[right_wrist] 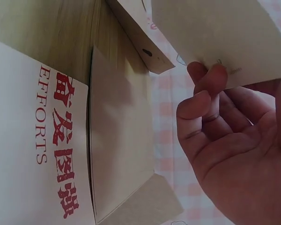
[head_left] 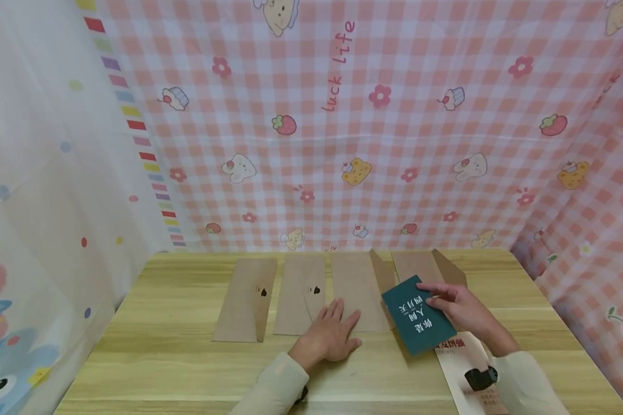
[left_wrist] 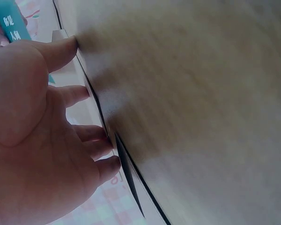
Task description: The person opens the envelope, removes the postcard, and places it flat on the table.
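My right hand pinches a dark green card with white characters, its pale back facing the right wrist camera. The card overlaps the two right-hand brown envelopes, whose flaps stand open: one envelope in the middle and another at far right. My left hand lies palm down with fingers spread, fingertips at the near edges of the middle envelope and of a closed envelope with a small dark mark. Below my right wrist lies a white card with red characters and the word EFFORTS.
Another closed brown envelope lies at the left of the row on the wood-grain table. A pink checked cloth hangs behind the table, with a white dotted cloth on the left side.
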The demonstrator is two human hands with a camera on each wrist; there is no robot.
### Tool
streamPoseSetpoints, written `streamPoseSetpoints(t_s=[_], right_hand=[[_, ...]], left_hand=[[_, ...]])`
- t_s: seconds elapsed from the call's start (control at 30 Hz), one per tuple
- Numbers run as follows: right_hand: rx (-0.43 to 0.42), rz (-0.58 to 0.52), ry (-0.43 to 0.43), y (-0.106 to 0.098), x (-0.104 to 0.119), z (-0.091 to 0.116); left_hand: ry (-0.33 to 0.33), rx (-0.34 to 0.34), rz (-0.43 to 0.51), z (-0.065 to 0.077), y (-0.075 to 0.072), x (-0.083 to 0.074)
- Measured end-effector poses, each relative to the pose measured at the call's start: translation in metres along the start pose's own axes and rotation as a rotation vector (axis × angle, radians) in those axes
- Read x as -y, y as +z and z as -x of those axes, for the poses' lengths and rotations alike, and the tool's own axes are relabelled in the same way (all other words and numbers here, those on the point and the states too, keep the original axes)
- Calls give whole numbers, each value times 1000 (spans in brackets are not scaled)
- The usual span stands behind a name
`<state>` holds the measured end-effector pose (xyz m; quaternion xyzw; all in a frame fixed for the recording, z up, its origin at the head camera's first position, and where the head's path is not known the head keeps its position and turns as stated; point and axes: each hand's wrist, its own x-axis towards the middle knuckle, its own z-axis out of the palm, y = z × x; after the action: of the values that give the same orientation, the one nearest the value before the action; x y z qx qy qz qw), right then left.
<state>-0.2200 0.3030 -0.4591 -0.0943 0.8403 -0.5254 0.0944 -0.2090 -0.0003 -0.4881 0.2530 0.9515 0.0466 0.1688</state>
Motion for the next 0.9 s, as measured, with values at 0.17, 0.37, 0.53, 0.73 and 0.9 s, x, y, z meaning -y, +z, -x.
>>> streamPoseSetpoints(t_s=[0.17, 0.37, 0.53, 0.73, 0.9], right_hand=[[27, -20, -15, 0, 1, 2], [140, -101, -29, 0, 2, 8], [220, -110, -46, 2, 2, 14], [258, -98, -48, 3, -2, 19], [288, -115, -43, 4, -4, 21]], left_hand=[[2, 2, 8, -1, 0, 1], [8, 6, 25, -1, 1, 1], [11, 3, 32, -1, 0, 1], [6, -3, 21, 1, -1, 0], [1, -4, 12, 1, -1, -1]])
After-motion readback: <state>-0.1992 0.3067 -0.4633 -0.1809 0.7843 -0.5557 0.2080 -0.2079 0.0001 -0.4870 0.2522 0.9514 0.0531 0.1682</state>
